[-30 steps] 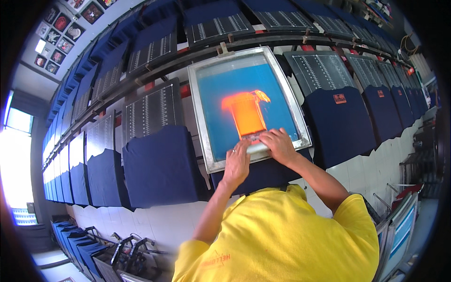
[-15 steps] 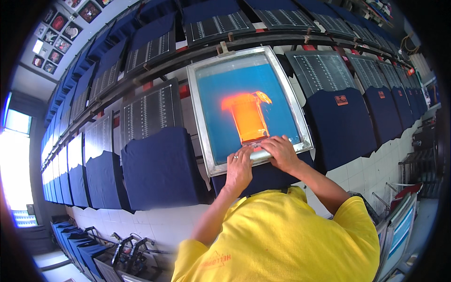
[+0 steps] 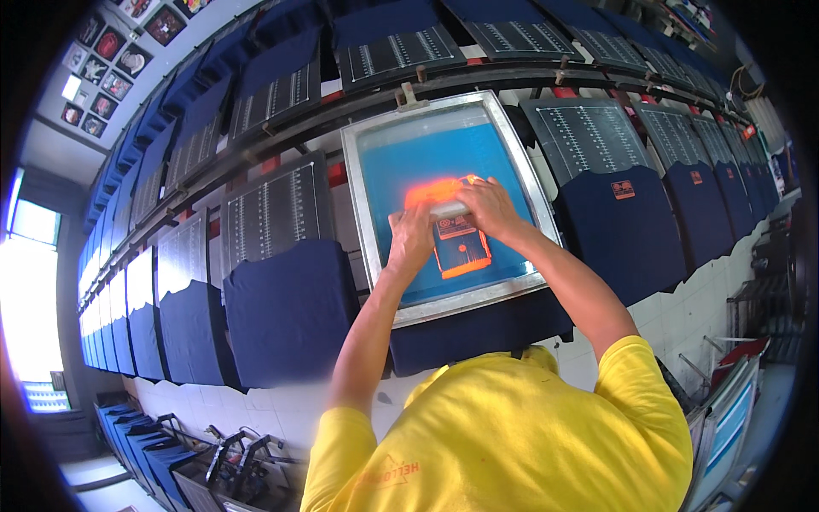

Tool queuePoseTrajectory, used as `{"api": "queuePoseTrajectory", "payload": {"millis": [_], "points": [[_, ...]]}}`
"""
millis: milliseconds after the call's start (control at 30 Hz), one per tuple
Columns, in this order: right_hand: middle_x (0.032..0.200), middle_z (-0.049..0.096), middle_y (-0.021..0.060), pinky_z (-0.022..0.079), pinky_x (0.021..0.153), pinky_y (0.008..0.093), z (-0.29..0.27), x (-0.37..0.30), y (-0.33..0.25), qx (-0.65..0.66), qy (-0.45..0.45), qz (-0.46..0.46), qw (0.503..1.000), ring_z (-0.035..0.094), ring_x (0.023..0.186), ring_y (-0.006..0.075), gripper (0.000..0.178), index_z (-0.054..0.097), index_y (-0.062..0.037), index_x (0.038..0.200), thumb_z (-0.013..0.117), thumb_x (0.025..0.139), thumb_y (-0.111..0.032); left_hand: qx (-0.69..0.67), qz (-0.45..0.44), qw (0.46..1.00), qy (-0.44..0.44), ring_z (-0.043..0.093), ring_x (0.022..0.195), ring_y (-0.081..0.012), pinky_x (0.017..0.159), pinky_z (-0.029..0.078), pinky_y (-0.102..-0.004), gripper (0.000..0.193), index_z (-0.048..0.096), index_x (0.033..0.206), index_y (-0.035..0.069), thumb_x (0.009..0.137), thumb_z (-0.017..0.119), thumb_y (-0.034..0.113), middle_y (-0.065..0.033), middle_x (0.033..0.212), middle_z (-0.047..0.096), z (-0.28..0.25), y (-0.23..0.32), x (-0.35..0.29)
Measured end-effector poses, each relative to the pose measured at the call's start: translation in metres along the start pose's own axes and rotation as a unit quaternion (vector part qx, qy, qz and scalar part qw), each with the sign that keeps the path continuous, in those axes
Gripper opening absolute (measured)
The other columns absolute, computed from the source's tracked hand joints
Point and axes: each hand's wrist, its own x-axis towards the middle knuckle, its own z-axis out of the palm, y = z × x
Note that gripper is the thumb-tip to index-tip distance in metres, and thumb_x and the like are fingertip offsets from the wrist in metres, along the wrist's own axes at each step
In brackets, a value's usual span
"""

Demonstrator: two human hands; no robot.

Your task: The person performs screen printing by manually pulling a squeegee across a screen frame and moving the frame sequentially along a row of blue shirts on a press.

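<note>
Silver frame borders the blue screen; inside, the left hand is curled closed on the pale squeegee, which has moved from near edge to mid-screen, orange ink gathered beyond, so this stroke seems well advanced; the right hand grips likewise.

Red lettering on yellow shirt; white scale marks on black boards.

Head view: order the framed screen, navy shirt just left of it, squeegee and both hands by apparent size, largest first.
Framed screen
Navy shirt
Left hand, right hand: too alike to rank
Squeegee, visible part
</note>
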Motion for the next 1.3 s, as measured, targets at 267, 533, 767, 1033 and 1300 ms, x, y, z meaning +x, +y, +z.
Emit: {"api": "queuePoseTrajectory", "payload": {"millis": [267, 533, 767, 1033, 1300], "points": [[0.108, 0.069, 0.0021, 0.041, 0.078, 0.0389, -0.004, -0.105, -0.049, 0.039, 0.047, -0.018, 0.998, 0.063, 0.099, 0.0215, 0.035, 0.066, -0.0098, 0.103, 0.075, 0.069, -0.006, 0.008, 0.005, 0.999, -0.041, 0.062, 0.110, -0.0233, 0.091, 0.036, -0.0444, 0.040, 0.056, 0.123, 0.008, 0.085, 0.066, 0.008, -0.0081, 0.123, 0.064, -0.024, 0.070, -0.090], [0.108, 0.067, 0.0036, 0.041, 0.078, 0.0379, 0.021, -0.109, -0.039, 0.004, 0.078, -0.043, 0.996, 0.060, 0.097, 0.0217, 0.028, 0.065, -0.0068, 0.101, 0.065, 0.073, -0.003, 0.031, 0.001, 0.999, -0.037, 0.061, 0.118, -0.0193, 0.088, 0.035, -0.0429, 0.039, 0.056, 0.123, 0.008, 0.086, 0.067, 0.013, -0.0070, 0.127, 0.063, 0.001, 0.063, -0.099], [0.091, 0.069, 0.0060, 0.045, 0.079, 0.0421, 0.015, -0.018, 0.004, 0.020, 0.068, -0.009, 0.997, 0.065, 0.092, 0.0273, 0.017, 0.066, -0.0094, 0.090, 0.069, 0.073, -0.006, 0.012, 0.035, 0.999, 0.011, 0.066, 0.092, -0.0265, 0.085, 0.037, -0.0433, 0.030, 0.058, 0.118, 0.008, 0.089, 0.063, 0.007, -0.0112, 0.102, 0.068, 0.006, 0.009, -0.009], [0.084, 0.068, 0.0056, 0.045, 0.077, 0.0452, -0.026, 0.014, 0.006, 0.007, 0.018, -0.007, 1.000, 0.065, 0.089, 0.0292, 0.018, 0.064, -0.0117, 0.084, 0.075, 0.070, -0.009, -0.054, 0.002, 0.998, -0.023, 0.064, 0.094, -0.0322, 0.089, 0.037, -0.0445, 0.026, 0.061, 0.122, 0.007, 0.104, 0.044, 0.017, -0.0138, 0.101, 0.069, -0.030, 0.008, 0.025], [0.094, 0.067, 0.0021, 0.042, 0.076, 0.0416, -0.058, -0.031, -0.024, 0.005, 0.079, -0.035, 0.996, 0.062, 0.094, 0.0254, 0.028, 0.065, -0.0119, 0.095, 0.077, 0.069, -0.008, -0.055, 0.017, 0.998, -0.032, 0.063, 0.102, -0.0285, 0.095, 0.036, -0.0436, 0.027, 0.062, 0.123, 0.008, 0.097, 0.054, 0.009, -0.0119, 0.111, 0.069, -0.071, 0.060, 0.000]]}}
